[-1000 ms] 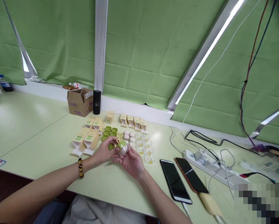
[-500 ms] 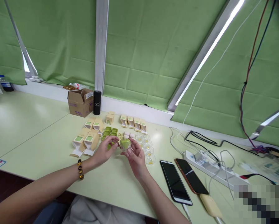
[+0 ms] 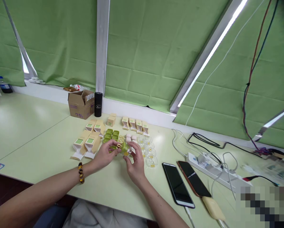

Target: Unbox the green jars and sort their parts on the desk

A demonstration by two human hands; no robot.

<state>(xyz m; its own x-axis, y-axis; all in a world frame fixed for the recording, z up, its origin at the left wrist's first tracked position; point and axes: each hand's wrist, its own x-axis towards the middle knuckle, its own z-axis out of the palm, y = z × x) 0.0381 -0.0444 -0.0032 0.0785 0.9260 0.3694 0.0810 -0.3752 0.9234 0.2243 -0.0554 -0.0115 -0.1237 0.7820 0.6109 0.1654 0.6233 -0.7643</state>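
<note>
Between the fingertips of my right hand (image 3: 136,164) is a small clear container with a green lid (image 3: 125,147), tilted with its lid toward the left. My left hand (image 3: 108,151) pinches a small beige loop (image 3: 119,145) at the lid's left side; whether the loop is attached to the lid I cannot tell. Just beyond my hands lie several green lids (image 3: 110,135), partly covered by my left hand. Small yellow pieces (image 3: 121,138) and pale pink blocks (image 3: 130,137) sit beside them. Clear cups (image 3: 151,157) stand in rows right of my right hand.
Opened small cartons (image 3: 92,143) stand to the left, with more cartons (image 3: 139,125) at the back. A cardboard box (image 3: 81,106) and a black tumbler (image 3: 98,104) are behind. Right are two phones (image 3: 178,185), a power strip (image 3: 210,169) and loose cables (image 3: 205,139).
The container has been tipped from upright so its lid faces left. My left hand has come to the lid with the beige loop between its fingers.
</note>
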